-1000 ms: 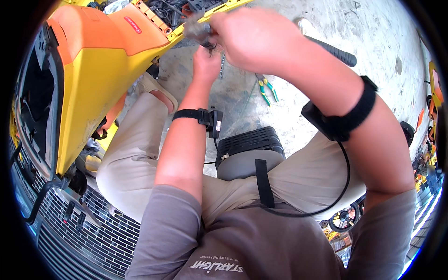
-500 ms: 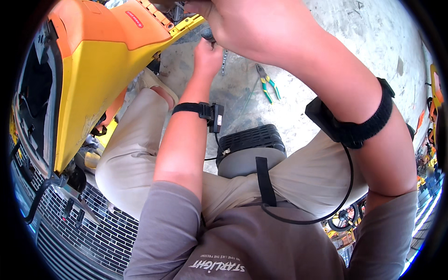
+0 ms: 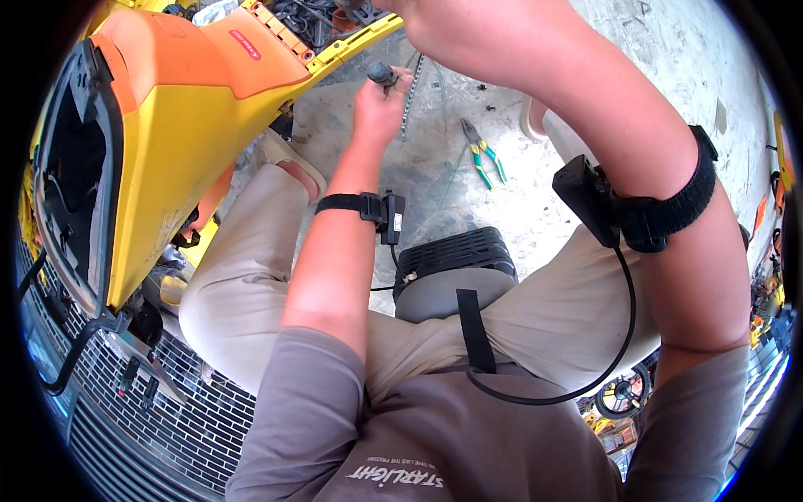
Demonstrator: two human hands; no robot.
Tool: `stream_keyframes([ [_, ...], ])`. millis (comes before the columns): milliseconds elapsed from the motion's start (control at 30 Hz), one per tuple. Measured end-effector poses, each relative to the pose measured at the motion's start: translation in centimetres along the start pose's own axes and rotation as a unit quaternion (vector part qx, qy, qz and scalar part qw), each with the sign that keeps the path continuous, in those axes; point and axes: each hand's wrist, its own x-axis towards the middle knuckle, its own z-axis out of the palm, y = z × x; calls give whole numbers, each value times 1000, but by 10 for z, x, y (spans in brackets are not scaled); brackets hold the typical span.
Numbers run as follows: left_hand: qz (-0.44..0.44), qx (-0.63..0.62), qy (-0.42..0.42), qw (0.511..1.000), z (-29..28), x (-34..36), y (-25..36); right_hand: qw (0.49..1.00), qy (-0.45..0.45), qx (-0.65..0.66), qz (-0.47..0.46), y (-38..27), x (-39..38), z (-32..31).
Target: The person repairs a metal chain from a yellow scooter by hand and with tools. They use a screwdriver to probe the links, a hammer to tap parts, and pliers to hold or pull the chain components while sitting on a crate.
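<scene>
My left hand (image 3: 381, 106) is closed around a dark cylindrical piece (image 3: 381, 74), its top showing above my fingers. A narrow chain-like strip (image 3: 407, 109) runs beside that hand down over the floor. My right hand (image 3: 439, 33) is higher, at the top edge, with fingers mostly hidden and closed on a dark hammer-like tool (image 3: 361, 12), partly out of view. Pliers with green and yellow handles (image 3: 489, 167) lie on the floor below and right of my hands.
A yellow and orange vehicle body (image 3: 159, 167) stands at left, beside a compartment of dark cables (image 3: 314, 21). A black ribbed object with a grey pad (image 3: 456, 251) sits between my legs. A metal grate (image 3: 192, 376) is at lower left, a wheel (image 3: 623, 389) at lower right.
My right hand and the tool have risen toward the top edge, its forearm shifting right. My left hand has moved slightly right and up; the top of the dark piece is now uncovered.
</scene>
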Motion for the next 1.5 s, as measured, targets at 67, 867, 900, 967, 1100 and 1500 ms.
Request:
stream_keyframes([
  [67,10,-13,0,1000,3,1,-5,999,0,3,-48,17,-1,5],
  [867,35,46,13,998,-1,6,-14,993,-92,-40,-57,45,6,76],
  [900,33,74,10,997,0,5,-10,996,-53,-16,-66,46,8,74],
  [967,46,20,12,999,4,5,-7,996,26,31,-84,48,13,70],
  [1100,2,-20,4,1000,-1,10,-26,998,-35,-43,-20,46,26,48],
  [1500,2,47,-13,999,-12,9,-10,939,-295,-134,115,147,12,243],
])
